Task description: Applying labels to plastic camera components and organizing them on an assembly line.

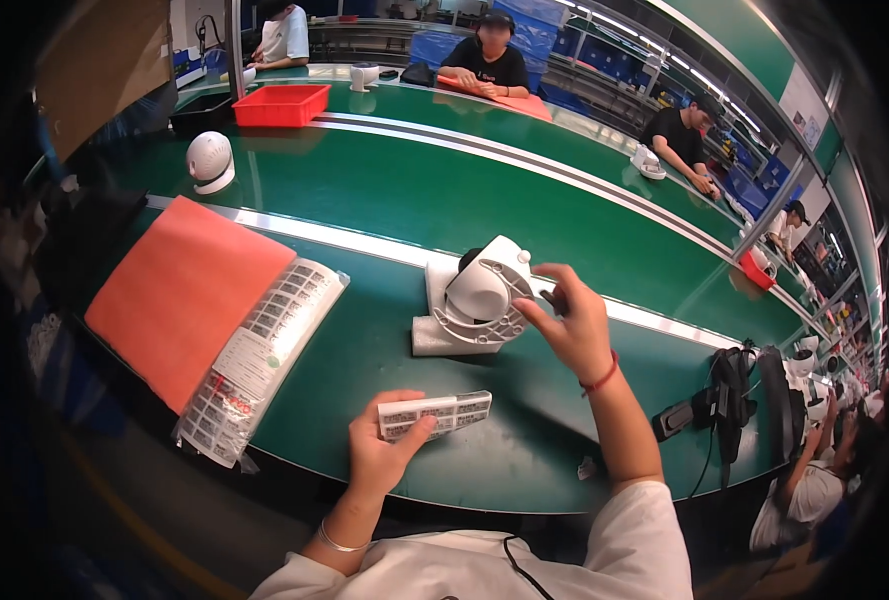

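Observation:
In my left hand [390, 445] is a folded sheet of white labels [435, 412] with dark print, the thumb pressed on its face. My right hand [575, 325] is raised beside a white dome-shaped camera [480, 290], its thumb and index finger curved and apart at the rim of the camera's round base. Whether the fingertips touch that rim is hard to make out. The camera lies tipped over, its ribbed base turned partly towards my right hand. A white foam block [455, 337] supports it on the green table.
On the left lie an orange sheet [190, 290] and a plastic-wrapped stack of labels [265, 360]. Another white camera [211, 162] and a red bin [281, 105] stand farther back. Black cables and adapters [720, 400] are on the right. Several people work across the table.

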### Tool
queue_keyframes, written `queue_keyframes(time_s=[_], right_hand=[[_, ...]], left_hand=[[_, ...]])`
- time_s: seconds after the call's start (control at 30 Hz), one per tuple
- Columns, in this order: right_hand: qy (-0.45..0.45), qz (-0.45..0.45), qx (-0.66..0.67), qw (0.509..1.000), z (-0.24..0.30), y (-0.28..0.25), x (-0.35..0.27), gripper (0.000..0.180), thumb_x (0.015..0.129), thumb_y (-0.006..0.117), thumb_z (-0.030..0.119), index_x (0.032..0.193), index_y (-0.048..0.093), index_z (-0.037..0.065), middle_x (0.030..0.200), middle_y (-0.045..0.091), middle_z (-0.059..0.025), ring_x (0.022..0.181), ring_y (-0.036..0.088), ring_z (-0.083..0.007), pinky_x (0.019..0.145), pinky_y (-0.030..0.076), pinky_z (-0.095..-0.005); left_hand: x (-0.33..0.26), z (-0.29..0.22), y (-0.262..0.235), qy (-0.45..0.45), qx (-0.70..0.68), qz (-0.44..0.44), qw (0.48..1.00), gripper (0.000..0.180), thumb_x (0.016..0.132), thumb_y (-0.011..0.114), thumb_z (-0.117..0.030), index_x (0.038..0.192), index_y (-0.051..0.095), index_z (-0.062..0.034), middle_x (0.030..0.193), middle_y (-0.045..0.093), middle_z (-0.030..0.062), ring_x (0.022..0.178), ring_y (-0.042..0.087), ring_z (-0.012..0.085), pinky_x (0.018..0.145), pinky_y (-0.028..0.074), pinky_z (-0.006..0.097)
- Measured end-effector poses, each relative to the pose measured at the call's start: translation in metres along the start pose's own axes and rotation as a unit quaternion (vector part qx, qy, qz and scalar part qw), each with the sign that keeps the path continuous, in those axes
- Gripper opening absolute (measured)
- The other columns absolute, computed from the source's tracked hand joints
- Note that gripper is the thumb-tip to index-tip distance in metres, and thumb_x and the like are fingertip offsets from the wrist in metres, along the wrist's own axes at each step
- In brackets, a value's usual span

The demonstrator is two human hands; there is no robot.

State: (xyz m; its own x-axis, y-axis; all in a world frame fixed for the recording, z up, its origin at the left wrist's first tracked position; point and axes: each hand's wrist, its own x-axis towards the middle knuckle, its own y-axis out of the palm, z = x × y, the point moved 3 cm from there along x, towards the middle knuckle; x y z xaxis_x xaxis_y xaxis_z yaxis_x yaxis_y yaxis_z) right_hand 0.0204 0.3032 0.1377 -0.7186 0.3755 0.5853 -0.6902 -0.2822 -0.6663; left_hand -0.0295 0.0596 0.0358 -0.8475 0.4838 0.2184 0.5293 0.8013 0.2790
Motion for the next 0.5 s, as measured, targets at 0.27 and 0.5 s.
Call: queue_keyframes(time_s=[0.27,0.5], right_hand=[[-0.207,0.168,0.147,0.952,0.058,-0.002,-0.038,0.030,0.073,0.080,0.021,0.093,0.068,0.003,0.081,0.064,-0.0080,0.067,0.062,-0.0199,0.056,0.048,-0.0284],[-0.172,0.166,0.241,0.941,0.050,0.012,-0.043,0.012,0.078,0.074,0.015,0.080,0.067,0.006,0.069,0.059,-0.0060,0.057,0.057,-0.0236,0.050,0.044,-0.0311]], left_hand=[[0.011,-0.014,0.008,0.035,0.023,0.001,0.999,0.011,0.080,0.075,-0.004,0.082,0.065,0.0004,0.073,0.066,0.0001,0.066,0.057,0.0035,0.058,0.046,0.019],[0.014,-0.019,0.019,0.042,-0.032,-0.016,0.998,0.018,0.078,0.075,-0.002,0.092,0.063,0.0006,0.084,0.066,0.0034,0.074,0.059,0.0050,0.063,0.049,0.020]])
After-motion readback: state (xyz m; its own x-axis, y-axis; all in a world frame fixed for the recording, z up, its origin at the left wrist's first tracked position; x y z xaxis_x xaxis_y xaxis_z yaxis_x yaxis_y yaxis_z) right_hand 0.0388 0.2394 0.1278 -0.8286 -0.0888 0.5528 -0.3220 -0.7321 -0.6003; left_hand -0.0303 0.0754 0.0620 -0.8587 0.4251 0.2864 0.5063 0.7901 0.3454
